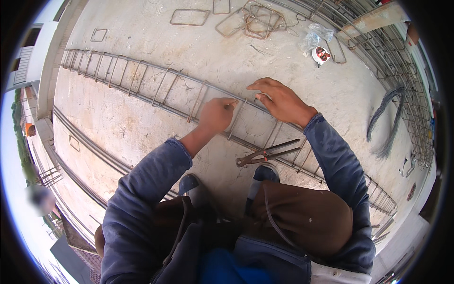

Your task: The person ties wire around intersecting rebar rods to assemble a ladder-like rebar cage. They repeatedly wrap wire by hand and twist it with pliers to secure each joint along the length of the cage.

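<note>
A long, narrow rebar cage (156, 103) of steel bars and wire stirrups lies on the concrete, running from the far left to the near right. My left hand (216, 116) is over its middle, thumb and fingers pinched together beside a stirrup (238, 118); what they hold, if anything, is too small to make out. My right hand (282, 103) hovers over the upper bar, fingers stretched and thumb apart, gripping nothing visible. Below my hands, steel pincers (267, 154) rest across the cage's lower bar, handles spread, jaws toward my shoes.
Loose stirrups (265, 21) lie at the top. A white and red round item (320, 55) sits by a clear plastic bag (318, 34). A bundle of tie wire (390, 116) is on the right, near stacked rebar cages (402, 61). Long bars (90, 146) lie at left.
</note>
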Available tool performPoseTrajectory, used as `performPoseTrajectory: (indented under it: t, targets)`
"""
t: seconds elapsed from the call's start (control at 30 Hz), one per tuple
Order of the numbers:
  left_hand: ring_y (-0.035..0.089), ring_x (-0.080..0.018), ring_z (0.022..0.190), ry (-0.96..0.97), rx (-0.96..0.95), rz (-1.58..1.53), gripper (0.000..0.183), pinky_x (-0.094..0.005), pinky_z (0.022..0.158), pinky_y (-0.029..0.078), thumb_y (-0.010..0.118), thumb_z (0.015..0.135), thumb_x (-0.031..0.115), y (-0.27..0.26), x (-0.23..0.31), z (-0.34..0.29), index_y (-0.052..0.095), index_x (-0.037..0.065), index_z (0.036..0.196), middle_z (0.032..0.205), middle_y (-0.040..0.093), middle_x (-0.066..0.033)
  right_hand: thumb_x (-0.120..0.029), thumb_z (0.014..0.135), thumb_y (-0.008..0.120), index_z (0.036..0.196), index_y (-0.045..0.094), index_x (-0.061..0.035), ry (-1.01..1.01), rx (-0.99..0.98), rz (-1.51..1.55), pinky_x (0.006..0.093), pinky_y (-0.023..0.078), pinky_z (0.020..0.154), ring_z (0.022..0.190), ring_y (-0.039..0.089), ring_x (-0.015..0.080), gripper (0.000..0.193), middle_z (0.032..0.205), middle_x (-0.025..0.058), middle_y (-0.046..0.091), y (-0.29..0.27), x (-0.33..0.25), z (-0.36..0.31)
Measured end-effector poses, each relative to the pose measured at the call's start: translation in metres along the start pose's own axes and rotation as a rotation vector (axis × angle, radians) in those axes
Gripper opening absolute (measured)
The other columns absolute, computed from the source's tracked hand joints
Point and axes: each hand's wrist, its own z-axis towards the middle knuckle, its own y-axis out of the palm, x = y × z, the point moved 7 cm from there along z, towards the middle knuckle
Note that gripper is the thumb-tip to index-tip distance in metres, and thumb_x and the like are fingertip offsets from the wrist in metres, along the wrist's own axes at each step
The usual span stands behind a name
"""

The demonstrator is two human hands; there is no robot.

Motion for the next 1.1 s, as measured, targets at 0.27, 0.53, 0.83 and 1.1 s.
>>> performPoseTrajectory:
  t: [0.27, 0.53, 0.83, 1.1]
  targets:
    - [0.071, -0.0205, 0.07, 0.033, 0.086, -0.141, 0.028, -0.036, 0.069, 0.054, 0.065, 0.106, 0.027, 0.012, 0.003, -0.005, 0.081, 0.006, 0.117, 0.082, 0.077, -0.0094, -0.015, 0.106, 0.059, 0.113, 0.067, -0.0043, -0.133, -0.466, -0.121, 0.0487, 0.053, 0.095, 0.108, 0.066, 0.0381, 0.015, 0.111, 0.0158, 0.071, 0.043, 0.026, 0.051]
    - [0.069, -0.0173, 0.073, 0.026, -0.034, 0.02, 0.03, -0.0349, 0.07, 0.053, 0.063, 0.107, 0.024, 0.007, 0.01, -0.015, 0.078, 0.003, 0.122, 0.087, 0.077, -0.0117, -0.019, 0.102, 0.062, 0.106, 0.067, 0.0028, 0.078, -0.323, -0.165, 0.0536, 0.055, 0.086, 0.099, 0.068, 0.0484, 0.023, 0.105, 0.0263, 0.071, 0.039, 0.054, 0.03]
    - [0.07, -0.0404, 0.077, 0.03, 0.007, -0.162, 0.024, -0.0461, 0.072, 0.053, 0.059, 0.101, 0.017, 0.015, 0.028, -0.007, 0.075, -0.001, 0.101, 0.083, 0.071, -0.0248, -0.021, 0.108, 0.051, 0.112, 0.066, -0.0018, 0.679, -0.443, 0.401, 0.033, 0.05, 0.066, 0.072, 0.057, 0.0123, 0.025, 0.086, 0.0042, 0.063, 0.019, 0.039, 0.014]
    - [0.074, -0.0451, 0.089, 0.154, -0.032, 0.153, 0.024, -0.0476, 0.081, 0.056, 0.064, 0.1, 0.02, 0.001, 0.04, -0.003, 0.079, 0.003, 0.109, 0.093, 0.074, -0.027, -0.018, 0.109, 0.054, 0.111, 0.065, -0.0007, 0.546, -0.167, 0.545, 0.033, 0.048, 0.068, 0.073, 0.056, 0.0137, 0.021, 0.084, 0.0036, 0.06, 0.055, 0.036, -0.025]
